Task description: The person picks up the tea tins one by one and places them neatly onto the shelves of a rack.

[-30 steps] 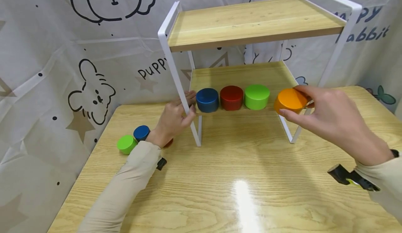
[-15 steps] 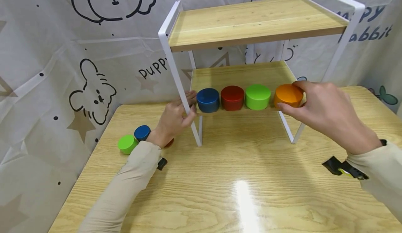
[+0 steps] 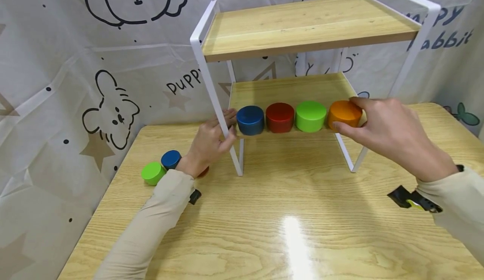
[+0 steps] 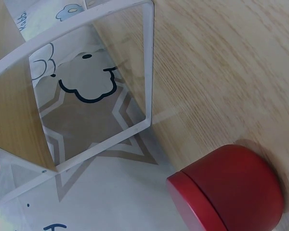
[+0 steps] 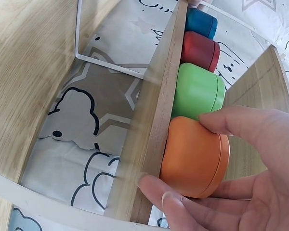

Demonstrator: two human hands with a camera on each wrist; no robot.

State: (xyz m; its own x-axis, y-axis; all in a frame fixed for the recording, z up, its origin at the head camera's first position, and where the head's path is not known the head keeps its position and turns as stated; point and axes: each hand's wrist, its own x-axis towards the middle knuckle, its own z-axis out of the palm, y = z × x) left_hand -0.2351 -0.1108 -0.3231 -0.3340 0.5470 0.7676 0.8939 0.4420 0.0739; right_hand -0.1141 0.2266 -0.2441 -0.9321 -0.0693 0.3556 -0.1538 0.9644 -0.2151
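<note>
My right hand (image 3: 393, 135) holds an orange round lidded tin (image 3: 345, 114) between thumb and fingers, at the right end of the lower shelf. Seen in the right wrist view, the orange tin (image 5: 192, 156) sits at the shelf's front edge, close to the green tin (image 5: 197, 89). To its left stand the green tin (image 3: 311, 116), a red tin (image 3: 280, 118) and a blue tin (image 3: 250, 120) in a row. With thumb and fingers about its left post, my left hand (image 3: 211, 139) grips the white-framed shelf rack (image 3: 211, 87); part of the fingers is hidden.
On the table (image 3: 242, 229) left of the rack stand a second green tin (image 3: 153, 173) and a second blue tin (image 3: 171, 159). Another red tin (image 4: 236, 192) is mostly hidden by the left wrist in the head view. The upper board (image 3: 310, 24) overhangs the row; a printed cloth (image 3: 45, 103) hangs behind.
The right hand has brought the orange tin left and back onto the lower shelf, in line beside the green one. The left hand and the other tins have stayed put.
</note>
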